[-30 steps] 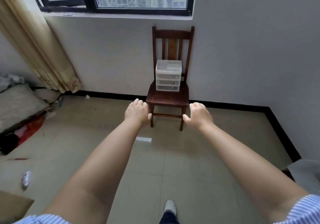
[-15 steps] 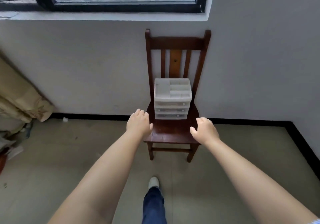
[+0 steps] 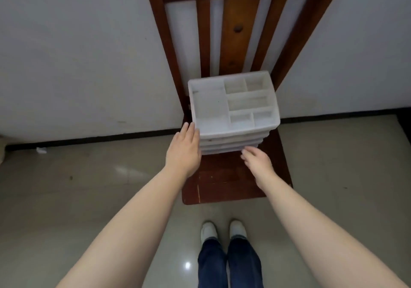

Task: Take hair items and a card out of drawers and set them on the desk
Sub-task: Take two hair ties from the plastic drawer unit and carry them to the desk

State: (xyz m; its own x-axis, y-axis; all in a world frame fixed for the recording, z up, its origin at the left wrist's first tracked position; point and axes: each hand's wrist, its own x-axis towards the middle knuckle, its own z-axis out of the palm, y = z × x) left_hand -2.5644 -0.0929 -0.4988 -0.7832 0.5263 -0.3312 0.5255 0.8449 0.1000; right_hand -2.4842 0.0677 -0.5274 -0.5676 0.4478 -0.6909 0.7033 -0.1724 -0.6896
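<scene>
**Both hands at the drawer unit on the chair**

A white translucent plastic drawer unit (image 3: pixel 233 118) stands on the seat of a dark red-brown wooden chair (image 3: pixel 222 176), near the backrest, and the chair stands against a white wall (image 3: pixel 77 54). The top of the unit is an open tray divided into several compartments, one large on the left side and smaller ones on the right side. Below the tray the fronts of stacked drawers are seen, all pushed in. What lies inside the drawers cannot be told from this view.

The left hand (image 3: pixel 183 152) is flat against the left front corner of the unit, with the fingers together and stretched, touching the side wall. It grips nothing. The right hand (image 3: pixel 258 163) is just in front of the lowest drawer, over the seat, with the fingers loosely curled and a little apart. The fingertips are at the drawer front, but I cannot tell if they touch it, and the hand holds nothing.

Below, the person stands on a beige glossy tile floor (image 3: pixel 66 187) in white shoes (image 3: pixel 209 232) and dark blue trousers (image 3: pixel 229 265), close to the front edge of the chair
</scene>
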